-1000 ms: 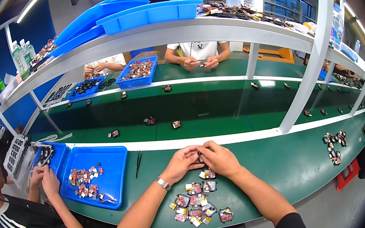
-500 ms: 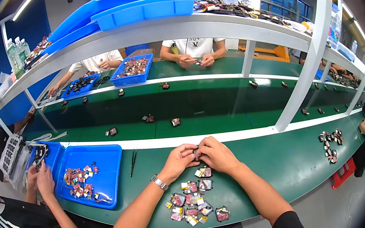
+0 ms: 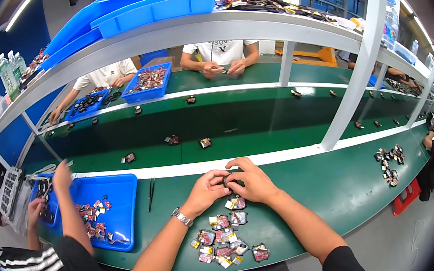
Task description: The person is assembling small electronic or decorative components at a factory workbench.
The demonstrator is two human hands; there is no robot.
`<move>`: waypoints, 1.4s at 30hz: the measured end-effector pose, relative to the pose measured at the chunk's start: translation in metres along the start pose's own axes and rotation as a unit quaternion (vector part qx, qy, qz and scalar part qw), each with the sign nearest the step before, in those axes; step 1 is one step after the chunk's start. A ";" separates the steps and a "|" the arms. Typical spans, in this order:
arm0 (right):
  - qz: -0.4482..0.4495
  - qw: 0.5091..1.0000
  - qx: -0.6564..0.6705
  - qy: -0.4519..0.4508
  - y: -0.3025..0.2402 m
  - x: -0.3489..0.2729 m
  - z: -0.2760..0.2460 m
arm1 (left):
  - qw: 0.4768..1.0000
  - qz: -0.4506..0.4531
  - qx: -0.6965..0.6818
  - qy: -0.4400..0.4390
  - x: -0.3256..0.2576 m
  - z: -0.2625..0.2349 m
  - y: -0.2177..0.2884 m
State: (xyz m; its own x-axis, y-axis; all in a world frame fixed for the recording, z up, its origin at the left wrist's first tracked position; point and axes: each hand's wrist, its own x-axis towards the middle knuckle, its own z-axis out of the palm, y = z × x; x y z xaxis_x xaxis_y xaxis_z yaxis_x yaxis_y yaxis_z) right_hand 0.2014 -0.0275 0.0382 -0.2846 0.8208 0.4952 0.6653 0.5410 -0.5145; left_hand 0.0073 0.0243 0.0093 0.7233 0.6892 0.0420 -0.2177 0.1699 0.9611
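My left hand (image 3: 202,194) and my right hand (image 3: 255,181) meet over the green table, closed on a small black device housing (image 3: 226,181). Fingers cover most of it, so its inside cannot be made out. The right index finger is raised and bent over the top, while the thumbs press near the lower side. Just below my hands lies a similar housing (image 3: 235,203) with a red circuit board and a pale battery. Closer to me, several more black-framed housings (image 3: 224,236) are spread in a cluster between my forearms. Black tweezers (image 3: 151,194) rest left of my left hand.
At left, a blue tray (image 3: 134,210) holds loose circuit boards; a co-worker's raised arm (image 3: 69,208) crosses it. A white rail (image 3: 284,156) separates my table from the green conveyor (image 3: 250,141) carrying scattered housings. A slanted white post (image 3: 353,75) rises ahead. More housings (image 3: 389,160) lie right.
My right fingers have shifted on the housing, with the index finger lifting. The left co-worker's arm has swung up and over the blue tray. The whole view has moved slightly.
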 end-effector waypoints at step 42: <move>-0.016 0.998 0.022 0.059 0.003 -0.012 0.012 | 0.998 -0.005 -0.004 0.065 0.003 0.005 -0.008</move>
State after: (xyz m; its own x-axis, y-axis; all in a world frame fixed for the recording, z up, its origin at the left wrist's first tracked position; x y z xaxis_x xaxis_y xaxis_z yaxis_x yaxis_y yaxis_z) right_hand 0.1991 -0.0333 0.0224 -0.2204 0.7776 0.5889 0.6253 0.5760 -0.5266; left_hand 0.0140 0.0217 0.0035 0.6341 0.7732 -0.0037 -0.2167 0.1823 0.9591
